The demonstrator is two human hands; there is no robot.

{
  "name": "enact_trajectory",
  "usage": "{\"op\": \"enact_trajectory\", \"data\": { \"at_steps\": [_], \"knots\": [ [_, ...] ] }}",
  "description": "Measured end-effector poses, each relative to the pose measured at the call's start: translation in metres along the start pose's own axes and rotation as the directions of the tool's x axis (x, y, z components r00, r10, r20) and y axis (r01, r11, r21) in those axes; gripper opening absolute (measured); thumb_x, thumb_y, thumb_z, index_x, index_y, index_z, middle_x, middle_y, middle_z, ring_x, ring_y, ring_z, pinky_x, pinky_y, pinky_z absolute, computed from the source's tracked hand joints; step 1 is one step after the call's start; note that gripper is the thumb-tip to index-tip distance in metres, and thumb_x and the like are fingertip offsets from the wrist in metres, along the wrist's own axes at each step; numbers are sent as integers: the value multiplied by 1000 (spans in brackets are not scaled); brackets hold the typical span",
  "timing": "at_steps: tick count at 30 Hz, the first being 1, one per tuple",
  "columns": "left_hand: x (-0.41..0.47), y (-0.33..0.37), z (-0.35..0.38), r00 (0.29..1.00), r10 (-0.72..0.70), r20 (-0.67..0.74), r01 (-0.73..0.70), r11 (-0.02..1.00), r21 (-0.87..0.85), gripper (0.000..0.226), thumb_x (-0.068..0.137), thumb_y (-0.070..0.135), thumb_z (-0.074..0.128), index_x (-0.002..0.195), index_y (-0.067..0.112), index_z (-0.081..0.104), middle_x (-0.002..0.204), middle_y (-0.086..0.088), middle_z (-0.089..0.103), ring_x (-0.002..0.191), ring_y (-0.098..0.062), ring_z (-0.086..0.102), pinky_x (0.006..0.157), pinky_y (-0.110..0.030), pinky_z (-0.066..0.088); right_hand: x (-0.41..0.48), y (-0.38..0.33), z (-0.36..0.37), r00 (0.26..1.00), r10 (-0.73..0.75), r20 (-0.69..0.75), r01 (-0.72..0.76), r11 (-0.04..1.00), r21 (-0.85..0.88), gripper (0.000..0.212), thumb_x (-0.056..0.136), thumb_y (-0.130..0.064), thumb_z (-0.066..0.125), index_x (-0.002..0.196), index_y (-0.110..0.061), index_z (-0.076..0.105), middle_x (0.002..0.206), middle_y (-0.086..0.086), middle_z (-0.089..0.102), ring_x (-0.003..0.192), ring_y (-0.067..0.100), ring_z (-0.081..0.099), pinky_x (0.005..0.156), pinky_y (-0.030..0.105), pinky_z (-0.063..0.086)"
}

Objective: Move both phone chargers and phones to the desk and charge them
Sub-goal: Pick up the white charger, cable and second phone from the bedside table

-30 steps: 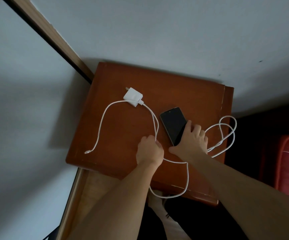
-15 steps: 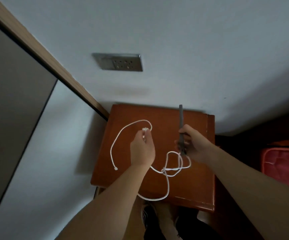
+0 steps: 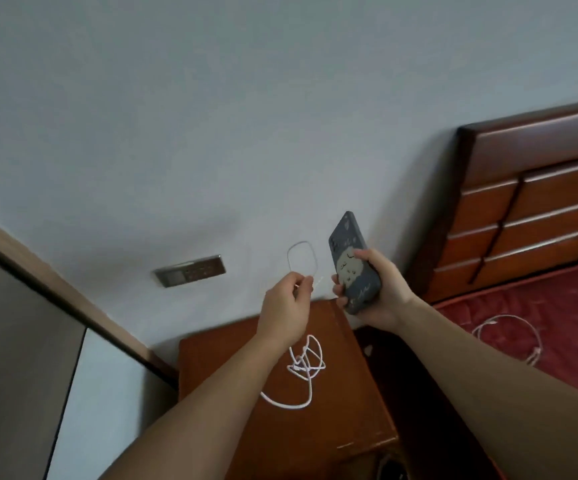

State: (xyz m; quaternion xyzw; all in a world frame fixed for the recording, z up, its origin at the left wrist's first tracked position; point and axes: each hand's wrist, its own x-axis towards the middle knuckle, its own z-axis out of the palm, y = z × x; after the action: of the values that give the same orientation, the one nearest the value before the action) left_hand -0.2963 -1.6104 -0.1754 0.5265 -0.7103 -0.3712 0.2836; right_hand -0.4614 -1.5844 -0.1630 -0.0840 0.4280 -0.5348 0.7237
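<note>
Pale wall [image 3: 246,116], wooden headboard [image 3: 537,202]

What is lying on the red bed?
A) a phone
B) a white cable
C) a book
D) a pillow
B: a coiled white cable lies on the red bed, apart from the phone, which is up in the right hand.

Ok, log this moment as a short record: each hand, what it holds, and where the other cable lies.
left hand: shut on white charger cable, its tangle hanging above the nightstand
right hand: shut on phone, cartoon case toward the camera
second cable: coiled on the red bed cover
wall socket: on the wall, nothing visibly plugged in
desk: not in view
</note>
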Motion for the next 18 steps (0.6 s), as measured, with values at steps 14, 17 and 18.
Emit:
{"op": "enact_trajectory", "data": {
  "at_steps": [14,17,18],
  "knots": [
    [-56,159,77,891,228,392,-215,974,-76,41,89,38,60,57,12,59,53,0,55,59,-19,54,57,-29,39,-237,-12,-72,875,-359,-325,395,918,48,49,65,-27,66,110,-7,56,82,6,58,68,18,56,59,28,38],
    [-97,195,108,806,321,496,-311,944,-106,36,88,37,61,58,17,63,53,6,56,58,-13,54,55,-27,39,-302,4,-95,765,-429,-480,476,879,-28,28,79,-24,59,103,-10,56,77,5,56,65,17,52,57,27,35],
    [-114,207,118,766,355,535,-345,931,-123,34,89,35,61,61,17,65,53,6,57,57,-11,54,55,-27,38,-323,12,-104,718,-444,-536,491,869,-62,23,81,-24,58,100,-10,56,76,5,54,64,16,50,56,27,34]
  ]
}}
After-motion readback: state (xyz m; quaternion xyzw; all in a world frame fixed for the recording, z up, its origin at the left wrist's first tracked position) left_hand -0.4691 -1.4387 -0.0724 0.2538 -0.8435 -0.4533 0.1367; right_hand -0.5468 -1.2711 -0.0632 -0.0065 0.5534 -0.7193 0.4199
